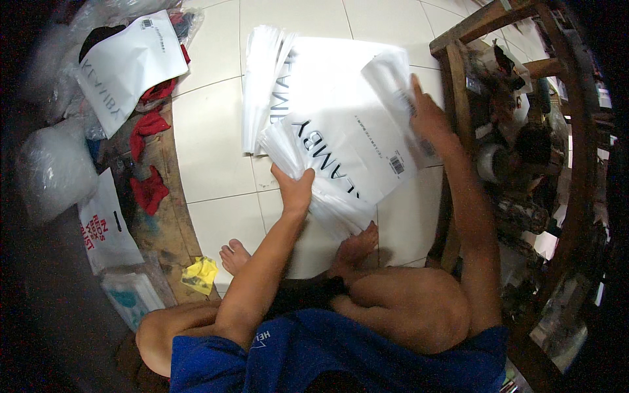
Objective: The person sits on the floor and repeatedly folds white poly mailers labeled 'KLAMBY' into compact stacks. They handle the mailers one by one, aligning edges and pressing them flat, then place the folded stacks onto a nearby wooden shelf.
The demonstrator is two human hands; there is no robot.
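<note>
A fanned stack of printed white plastic bags (354,147) lies at an angle on the tiled floor in front of me. My left hand (295,188) is closed round its near left edge, thumb on top, where the layers bunch together. At the far right edge, my right hand (429,118) pinches the bags' side, index finger stretched along it; the thumb is hidden. Near that hand the plastic curls up and looks smeared. Beneath and beyond, a second stack of white bags (267,85) lies flat, its left edge layered and partly covered by the first.
On the left, a loose white bag (134,72), red cloth scraps (149,190) and clear plastic wrap (56,173) lie around a brown board (171,229). A yellow scrap (199,275) sits near my left knee. A cluttered wooden rack (455,92) stands close on the right.
</note>
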